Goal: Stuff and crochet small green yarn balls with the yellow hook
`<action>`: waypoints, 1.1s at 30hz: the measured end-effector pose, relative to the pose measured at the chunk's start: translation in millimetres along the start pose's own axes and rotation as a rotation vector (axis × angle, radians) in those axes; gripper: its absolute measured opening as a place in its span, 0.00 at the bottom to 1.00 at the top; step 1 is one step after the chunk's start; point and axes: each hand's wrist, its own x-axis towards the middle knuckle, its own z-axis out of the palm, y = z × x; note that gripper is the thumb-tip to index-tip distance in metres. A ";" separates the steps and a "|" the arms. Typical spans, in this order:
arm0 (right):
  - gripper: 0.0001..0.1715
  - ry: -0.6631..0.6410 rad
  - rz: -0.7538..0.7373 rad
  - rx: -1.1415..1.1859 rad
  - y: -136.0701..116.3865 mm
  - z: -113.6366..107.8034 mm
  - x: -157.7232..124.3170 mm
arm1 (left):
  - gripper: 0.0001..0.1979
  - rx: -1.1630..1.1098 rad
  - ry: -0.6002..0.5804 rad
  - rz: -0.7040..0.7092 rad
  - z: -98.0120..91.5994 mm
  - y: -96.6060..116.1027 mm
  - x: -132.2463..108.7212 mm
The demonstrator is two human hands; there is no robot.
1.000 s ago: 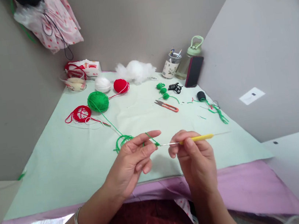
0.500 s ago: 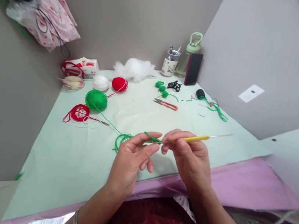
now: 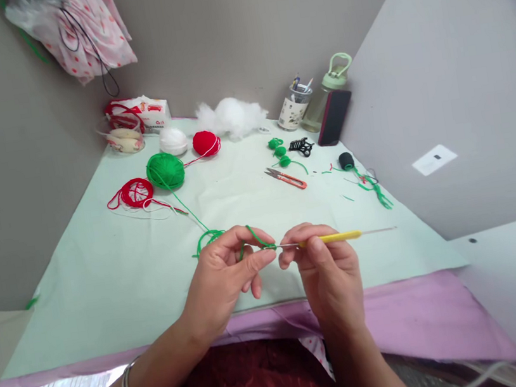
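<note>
My left hand [image 3: 229,265] pinches a small piece of green yarn [image 3: 260,239] between thumb and fingers, with a strand looped over the index finger. My right hand [image 3: 327,260] is closed around the yellow handle of a crochet hook [image 3: 341,236]. The hook's metal shaft reaches left to the green yarn at my left fingertips; a second thin metal end sticks out to the right. Loose green strands lie on the table behind my left hand, running back to a green yarn ball [image 3: 166,171]. The hook's tip is too small to make out.
A red yarn coil [image 3: 137,193], white yarn ball [image 3: 172,141] and red yarn ball [image 3: 206,144] lie at left. White stuffing [image 3: 234,118] is at the back. Orange thread snips [image 3: 287,178], small green pieces [image 3: 279,151], a phone [image 3: 334,118] and a bottle [image 3: 326,99] are right.
My left hand has shifted very slightly left and the looped green strand sits a little differently. The crochet hook has levelled slightly, its right end rising. Both hands keep their hold.
</note>
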 end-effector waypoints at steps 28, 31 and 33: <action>0.09 0.005 -0.034 -0.014 1.6 0.8 -1.9 | 0.14 -0.085 -0.026 -0.034 2.6 3.0 0.3; 0.09 -0.001 -0.054 -0.019 1.4 1.8 -2.0 | 0.13 -0.104 -0.035 -0.038 2.3 3.3 0.3; 0.09 -0.016 -0.064 -0.023 1.8 1.9 -2.6 | 0.13 -0.118 -0.044 -0.038 2.1 3.4 0.2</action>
